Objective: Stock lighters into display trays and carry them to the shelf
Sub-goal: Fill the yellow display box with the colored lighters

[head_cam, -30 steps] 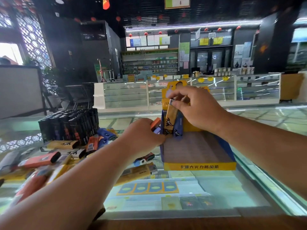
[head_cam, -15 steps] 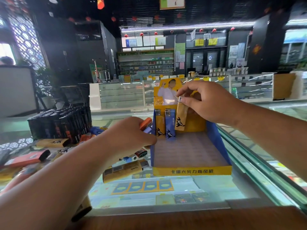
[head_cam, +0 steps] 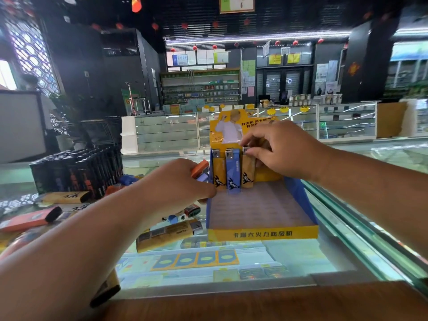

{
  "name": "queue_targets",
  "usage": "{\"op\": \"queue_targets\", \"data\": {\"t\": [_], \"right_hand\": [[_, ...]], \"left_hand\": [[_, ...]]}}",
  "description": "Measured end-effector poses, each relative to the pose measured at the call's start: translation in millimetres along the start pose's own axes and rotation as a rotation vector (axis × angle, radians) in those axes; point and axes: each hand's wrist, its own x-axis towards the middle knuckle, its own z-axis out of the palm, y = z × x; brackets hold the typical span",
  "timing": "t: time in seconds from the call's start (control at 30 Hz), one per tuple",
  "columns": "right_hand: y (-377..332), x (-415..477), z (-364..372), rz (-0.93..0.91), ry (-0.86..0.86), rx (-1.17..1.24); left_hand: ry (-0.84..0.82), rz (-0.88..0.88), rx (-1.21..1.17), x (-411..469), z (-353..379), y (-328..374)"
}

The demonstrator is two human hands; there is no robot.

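On glass counter (head_cam: 301, 256), display tray (head_cam: 261, 234) holds 3 lighters (head_cam: 232, 172) in back row, right hand (head_cam: 284, 151) pinching 3rd lighter (head_cam: 247, 176) into place, left hand (head_cam: 176, 181) gripping spare lighters (head_cam: 201, 171); other slots empty, shelf carry not started.

Three lighters (head_cam: 232, 171) stand upright along the display tray's (head_cam: 262, 234) back row.

Shop: glass counters (head_cam: 278, 126), stocked shelves (head_cam: 201, 89)

glossy glass counter (head_cam: 301, 256), matt cardboard tray (head_cam: 261, 212), wooden edge (head_cam: 254, 304)
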Motion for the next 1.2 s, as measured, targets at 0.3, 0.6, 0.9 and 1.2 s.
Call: {"op": "queue_targets", "data": {"t": [0.3, 0.6, 0.9, 1.2], "right_hand": [[1.2, 0.9, -0.7, -0.048, 0.028, -0.123], [-38.9, -5.6, -0.7, -0.177, 0.077, 0.112], [-71.7, -16.4, 12.4, -0.046, -0.173, 0.109], [-73.0, -22.0, 12.8, -0.1, -0.033, -0.02]], "left_hand": [[0.041, 0.008, -0.202, 1.4, -1.1, 1.4], [0.085, 0.09, -0.948, -8.9, -5.6, 19.4], [0.099, 0.097, -1.19, -4.2, -5.6, 18.4], [0.28, 0.005, -0.998, 0.0, -7.4, 14.0]]}}
